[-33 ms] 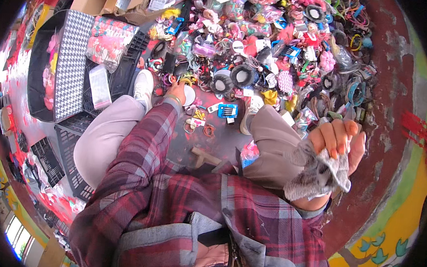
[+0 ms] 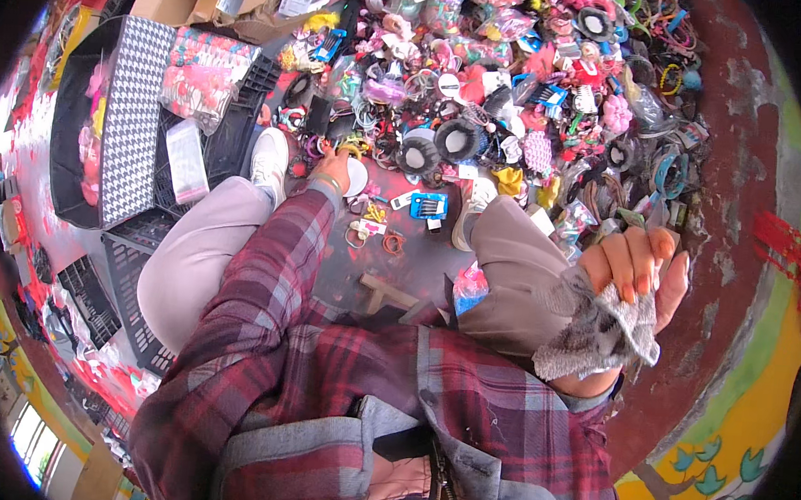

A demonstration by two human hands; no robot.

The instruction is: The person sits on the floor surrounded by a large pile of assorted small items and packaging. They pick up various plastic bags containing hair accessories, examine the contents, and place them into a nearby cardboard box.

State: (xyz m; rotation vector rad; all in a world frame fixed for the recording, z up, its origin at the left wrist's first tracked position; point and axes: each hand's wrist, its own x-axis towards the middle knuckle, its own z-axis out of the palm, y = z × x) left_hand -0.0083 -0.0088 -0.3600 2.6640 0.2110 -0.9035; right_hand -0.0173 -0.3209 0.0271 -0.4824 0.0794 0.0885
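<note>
The right hand (image 2: pixel 636 269), fingers curled, grasps a soft, mottled grey cloth (image 2: pixel 588 337) drooping below it, at the near right side of a heap of hair accessories (image 2: pixel 502 91). The left hand (image 2: pixel 332 168) is at the heap's near left edge, beside a flat white disc (image 2: pixel 356 179); whether it grips anything, I cannot tell. Just before the heap, a blue card (image 2: pixel 429 206) holds slim dark pins, its print unreadably small.
</note>
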